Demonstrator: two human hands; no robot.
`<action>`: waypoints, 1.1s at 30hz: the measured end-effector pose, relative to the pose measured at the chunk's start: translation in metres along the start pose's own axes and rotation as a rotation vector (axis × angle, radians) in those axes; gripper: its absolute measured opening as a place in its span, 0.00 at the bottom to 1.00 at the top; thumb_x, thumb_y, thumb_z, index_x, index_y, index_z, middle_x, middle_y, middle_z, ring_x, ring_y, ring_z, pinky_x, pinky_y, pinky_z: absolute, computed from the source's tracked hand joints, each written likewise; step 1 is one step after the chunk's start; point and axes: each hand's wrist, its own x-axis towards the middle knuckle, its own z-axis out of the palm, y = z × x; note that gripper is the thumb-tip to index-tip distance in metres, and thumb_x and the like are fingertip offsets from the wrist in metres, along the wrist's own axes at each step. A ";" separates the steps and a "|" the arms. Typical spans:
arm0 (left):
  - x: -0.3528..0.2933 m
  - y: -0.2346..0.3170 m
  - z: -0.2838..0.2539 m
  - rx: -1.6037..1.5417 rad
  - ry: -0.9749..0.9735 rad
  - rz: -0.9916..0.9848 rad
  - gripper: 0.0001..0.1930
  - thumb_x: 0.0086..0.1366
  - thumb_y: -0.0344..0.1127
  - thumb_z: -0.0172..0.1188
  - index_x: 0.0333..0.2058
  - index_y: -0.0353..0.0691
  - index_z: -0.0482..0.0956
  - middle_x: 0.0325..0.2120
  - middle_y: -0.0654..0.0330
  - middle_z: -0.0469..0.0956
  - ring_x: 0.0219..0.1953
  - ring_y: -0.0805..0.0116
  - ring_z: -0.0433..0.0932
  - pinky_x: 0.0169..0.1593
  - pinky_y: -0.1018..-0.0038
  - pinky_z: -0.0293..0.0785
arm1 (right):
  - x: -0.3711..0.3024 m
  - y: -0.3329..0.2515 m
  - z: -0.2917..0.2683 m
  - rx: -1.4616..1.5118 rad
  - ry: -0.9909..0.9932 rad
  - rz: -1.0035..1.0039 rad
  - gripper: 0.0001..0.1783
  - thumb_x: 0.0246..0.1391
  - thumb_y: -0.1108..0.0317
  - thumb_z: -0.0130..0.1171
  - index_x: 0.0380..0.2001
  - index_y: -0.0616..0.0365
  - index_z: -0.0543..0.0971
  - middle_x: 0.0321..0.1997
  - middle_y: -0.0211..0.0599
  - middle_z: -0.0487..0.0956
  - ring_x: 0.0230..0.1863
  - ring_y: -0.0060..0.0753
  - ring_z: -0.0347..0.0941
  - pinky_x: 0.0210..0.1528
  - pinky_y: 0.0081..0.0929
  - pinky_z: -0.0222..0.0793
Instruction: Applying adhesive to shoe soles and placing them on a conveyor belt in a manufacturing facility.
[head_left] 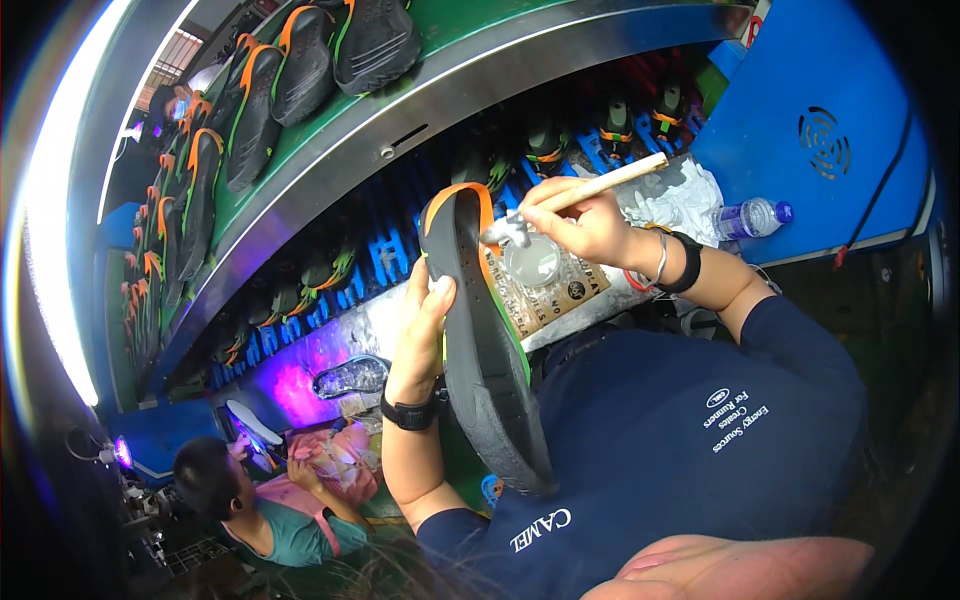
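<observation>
My left hand (424,325) is closed on the edge of a long black shoe sole (480,350) with an orange and green rim, tilted up in front of my body. The fingers behind the sole are hidden. Pinched in my right hand (588,225) is a glue brush with a pale wooden handle (615,183). Its grey-coated head (510,232) is close to the sole's orange rim; whether they touch I cannot tell. Just below the brush head stands a round cup (533,262) of whitish liquid, on a piece of printed brown cardboard (575,290).
Several black soles (300,75) line a green conveyor belt (480,25) at the upper left. Under its metal edge, shoes sit on blue racks (385,260). A water bottle (750,218) lies at the right beside white crumpled cloth (680,200). Another person (290,510) works at the lower left.
</observation>
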 end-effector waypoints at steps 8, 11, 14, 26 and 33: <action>0.003 0.000 0.004 0.023 0.001 0.020 0.29 0.54 0.43 0.51 0.51 0.35 0.55 0.43 0.56 0.65 0.44 0.70 0.66 0.48 0.75 0.61 | -0.003 -0.007 -0.003 0.176 -0.018 0.163 0.04 0.45 0.72 0.55 0.24 0.62 0.74 0.20 0.28 0.73 0.22 0.14 0.67 0.24 0.14 0.62; 0.004 0.001 0.004 0.027 0.006 0.016 0.29 0.54 0.43 0.51 0.51 0.35 0.54 0.43 0.56 0.65 0.45 0.70 0.65 0.49 0.75 0.61 | -0.003 -0.008 -0.003 0.075 -0.094 0.098 0.04 0.45 0.73 0.55 0.24 0.62 0.74 0.20 0.28 0.73 0.22 0.14 0.67 0.24 0.13 0.62; 0.006 0.001 0.003 0.035 0.015 0.013 0.30 0.54 0.43 0.51 0.51 0.35 0.54 0.43 0.56 0.65 0.46 0.69 0.65 0.49 0.74 0.60 | -0.003 -0.008 -0.003 0.157 -0.089 0.160 0.03 0.45 0.73 0.55 0.24 0.62 0.74 0.20 0.28 0.73 0.22 0.15 0.67 0.25 0.14 0.62; 0.009 0.000 0.001 0.048 -0.007 0.009 0.28 0.55 0.43 0.51 0.51 0.35 0.55 0.43 0.58 0.65 0.45 0.71 0.65 0.49 0.75 0.60 | -0.004 -0.008 -0.012 0.107 -0.060 0.057 0.03 0.46 0.76 0.51 0.23 0.64 0.74 0.22 0.33 0.73 0.16 0.14 0.63 0.17 0.12 0.58; 0.014 0.009 0.009 0.079 -0.017 0.041 0.26 0.56 0.43 0.50 0.50 0.36 0.59 0.41 0.60 0.67 0.43 0.74 0.65 0.47 0.78 0.60 | -0.010 -0.010 -0.031 0.216 -0.057 0.154 0.04 0.46 0.76 0.51 0.24 0.64 0.73 0.17 0.32 0.71 0.13 0.15 0.62 0.14 0.12 0.56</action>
